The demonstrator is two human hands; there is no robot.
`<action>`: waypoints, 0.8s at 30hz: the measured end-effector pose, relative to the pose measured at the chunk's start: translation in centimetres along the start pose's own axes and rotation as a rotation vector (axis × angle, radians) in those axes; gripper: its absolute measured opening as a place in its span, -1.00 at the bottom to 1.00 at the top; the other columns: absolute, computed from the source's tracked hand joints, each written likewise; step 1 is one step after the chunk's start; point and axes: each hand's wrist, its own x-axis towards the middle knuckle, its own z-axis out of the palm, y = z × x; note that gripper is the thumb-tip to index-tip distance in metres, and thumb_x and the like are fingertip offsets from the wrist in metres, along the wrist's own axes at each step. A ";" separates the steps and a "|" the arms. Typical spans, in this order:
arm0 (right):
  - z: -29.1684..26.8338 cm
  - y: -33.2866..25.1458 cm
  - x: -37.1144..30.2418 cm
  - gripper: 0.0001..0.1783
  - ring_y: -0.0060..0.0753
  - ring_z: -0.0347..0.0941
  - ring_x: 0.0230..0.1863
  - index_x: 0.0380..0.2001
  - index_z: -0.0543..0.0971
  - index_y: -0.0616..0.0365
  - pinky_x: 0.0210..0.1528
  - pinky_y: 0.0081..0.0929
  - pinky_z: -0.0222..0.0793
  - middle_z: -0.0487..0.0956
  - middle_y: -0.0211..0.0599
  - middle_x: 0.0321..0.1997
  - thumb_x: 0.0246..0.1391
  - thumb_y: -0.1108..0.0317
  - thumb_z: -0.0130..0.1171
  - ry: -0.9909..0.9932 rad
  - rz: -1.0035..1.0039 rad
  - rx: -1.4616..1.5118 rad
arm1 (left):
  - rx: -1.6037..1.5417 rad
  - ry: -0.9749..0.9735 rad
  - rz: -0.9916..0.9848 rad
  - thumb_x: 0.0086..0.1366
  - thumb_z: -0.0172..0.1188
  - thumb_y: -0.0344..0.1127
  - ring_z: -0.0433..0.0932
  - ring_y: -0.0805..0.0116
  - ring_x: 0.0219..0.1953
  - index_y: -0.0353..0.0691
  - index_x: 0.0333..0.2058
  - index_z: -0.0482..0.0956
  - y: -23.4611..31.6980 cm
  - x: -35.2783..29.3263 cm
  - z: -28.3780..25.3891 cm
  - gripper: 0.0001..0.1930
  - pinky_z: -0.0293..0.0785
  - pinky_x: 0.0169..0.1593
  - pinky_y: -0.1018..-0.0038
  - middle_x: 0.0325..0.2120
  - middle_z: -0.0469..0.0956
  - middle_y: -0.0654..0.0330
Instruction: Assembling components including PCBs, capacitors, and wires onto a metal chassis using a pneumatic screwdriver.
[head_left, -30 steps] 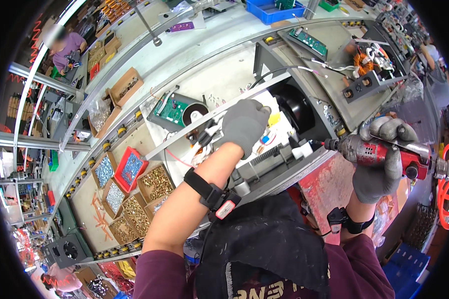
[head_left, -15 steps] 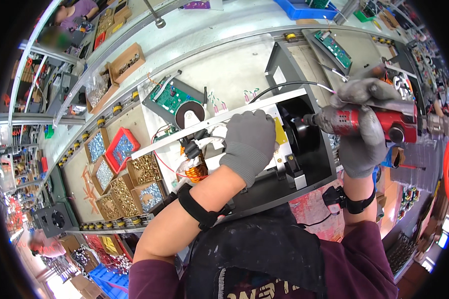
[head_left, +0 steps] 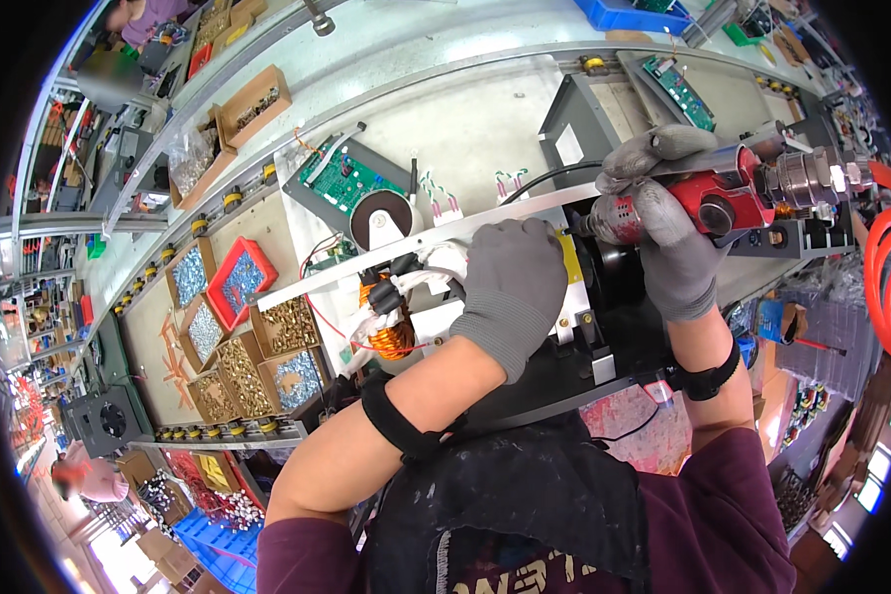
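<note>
My left hand (head_left: 515,287), in a grey knit glove, is closed just inside the light metal rail (head_left: 431,236) of a black metal chassis (head_left: 530,398). Its fingertips are hidden, so what they grip cannot be made out. My right hand (head_left: 675,247), gloved too, is wrapped round a red air-powered driver (head_left: 747,198) held nearly level. The driver's nose points left at the chassis's right end, above a black round part (head_left: 619,269); whether the tip touches anything is hidden. Beside my left hand are a yellow plate (head_left: 571,259), black connectors with white wires, and a copper coil (head_left: 391,342).
A green circuit board (head_left: 342,183) and a disc-shaped part (head_left: 379,222) lie beyond the rail. Left of the chassis, cardboard trays (head_left: 240,376) and a red bin (head_left: 265,265) hold screws and small fittings. An orange air hose (head_left: 886,238) hangs at the right.
My right hand has brought the driver left, closer to the chassis, and the tool's rear end has risen. My left hand stays closed at the same part, shifted slightly right in view.
</note>
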 end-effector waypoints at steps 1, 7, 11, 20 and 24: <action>0.0 0.0 -0.1 -0.64 -0.49 0.50 -0.29 -0.15 0.44 0.24 -0.30 -0.55 0.48 0.56 -0.25 -0.26 -0.10 0.62 0.17 0.006 -0.001 0.033 | 0.005 0.014 -0.018 0.06 0.22 -0.14 0.46 0.29 -0.29 -0.23 -0.17 0.51 0.1 0.0 0.1 -0.61 0.33 -0.27 0.37 -0.36 0.46 0.21; 0.9 0.1 0.3 -0.65 -0.51 0.49 -0.29 -0.18 0.44 0.27 -0.27 -0.56 0.46 0.55 -0.27 -0.29 -0.12 0.65 0.17 -0.014 0.002 0.023 | -0.023 0.081 -0.033 0.09 0.17 -0.20 0.45 0.28 -0.28 -0.25 -0.19 0.52 0.0 0.1 0.6 -0.66 0.33 -0.29 0.35 -0.37 0.46 0.20; 1.6 -0.1 0.6 -0.65 -0.52 0.49 -0.30 -0.20 0.44 0.28 -0.24 -0.57 0.44 0.55 -0.28 -0.32 -0.15 0.68 0.17 -0.049 0.088 -0.007 | -0.018 0.066 0.011 0.12 0.13 -0.24 0.45 0.29 -0.29 -0.23 -0.20 0.53 -0.1 -0.1 0.4 -0.71 0.34 -0.27 0.36 -0.36 0.47 0.19; 1.6 -2.1 0.0 -0.62 -0.42 0.44 -0.20 -0.11 0.39 0.24 -0.24 -0.48 0.45 0.50 -0.24 -0.27 -0.06 0.65 0.11 -0.080 -0.083 0.131 | -0.012 -0.055 0.000 0.14 0.12 -0.23 0.47 0.28 -0.24 -0.21 -0.23 0.54 -0.4 -0.1 -0.9 -0.74 0.36 -0.21 0.34 -0.36 0.47 0.16; 0.2 -5.3 -1.6 -0.60 -0.31 0.38 -0.24 -0.06 0.37 0.17 -0.21 -0.32 0.39 0.43 -0.26 -0.29 -0.02 0.45 0.11 -0.033 -0.315 0.040 | -0.103 0.027 -0.043 0.22 0.06 -0.29 0.50 0.32 -0.27 -0.29 -0.17 0.52 -2.4 -1.4 -2.9 -0.74 0.43 -0.22 0.40 -0.32 0.50 0.14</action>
